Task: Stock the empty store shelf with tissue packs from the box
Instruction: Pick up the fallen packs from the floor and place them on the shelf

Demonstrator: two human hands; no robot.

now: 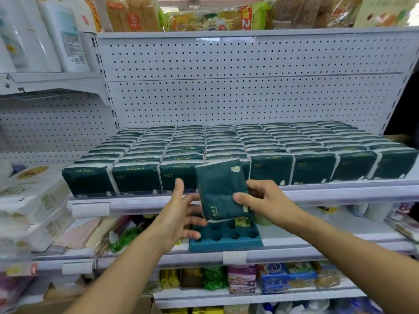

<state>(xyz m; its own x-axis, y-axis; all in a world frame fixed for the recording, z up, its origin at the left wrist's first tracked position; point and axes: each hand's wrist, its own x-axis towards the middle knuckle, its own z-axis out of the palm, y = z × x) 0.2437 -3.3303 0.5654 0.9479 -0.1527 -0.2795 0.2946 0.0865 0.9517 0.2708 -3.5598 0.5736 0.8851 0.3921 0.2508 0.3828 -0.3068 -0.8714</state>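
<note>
dark green plastic-wrapped tissue pack (221,191), soft rectangle with a small pale mark at its 1 o'clock corner, upright before the white metal shelf (294,194). gripped by right hand (264,200) at 3 o'clock, thumb across front. left hand (181,214) at 9 o'clock, fingers spread, at the pack's edge.

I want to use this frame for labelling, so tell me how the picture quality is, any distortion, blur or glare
Head view: strong wide-angle bending, the shelf edge bows and the pegboard uprights lean outward; even, soft store lighting with no hard shadows; the held tissue pack and both hands, left hand and right hand, are fairly sharp; the far left and lower corners smear; mild sheen on the wrapped goods on the top shelf.
</note>
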